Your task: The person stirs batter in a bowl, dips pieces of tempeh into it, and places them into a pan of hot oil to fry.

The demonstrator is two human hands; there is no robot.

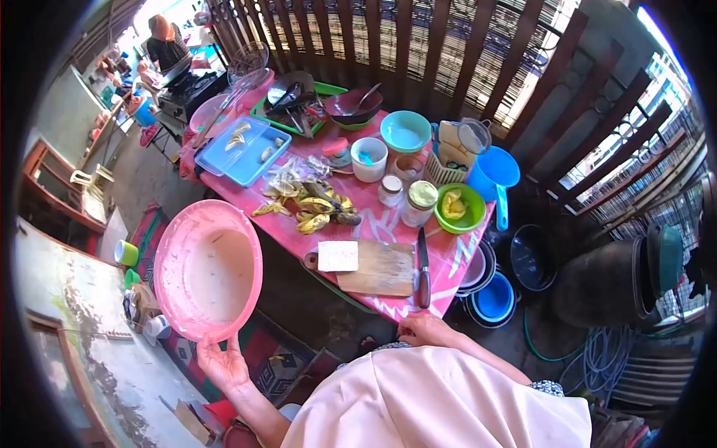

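Observation:
My left hand (pixel 221 365) holds a large pink basin (pixel 207 269) by its lower rim, tilted up to the left of the table; pale batter or residue coats its inside. My right hand (pixel 423 328) rests with its fingers curled at the near edge of the pink table (pixel 455 263), holding nothing I can see. Just beyond it lie a knife (pixel 423 270) and a wooden cutting board (pixel 381 267) with a white block (pixel 338 256) on it. A pile of banana peels (pixel 310 205) lies further back.
On the table stand a green bowl (pixel 459 209), jars (pixel 418 203), a white cup (pixel 369 159), a teal bowl (pixel 405 131), a blue pitcher (pixel 493 175) and a blue tray (pixel 243 151). Basins are stacked under the table (pixel 493 299). A person stands at the far left (pixel 164 43).

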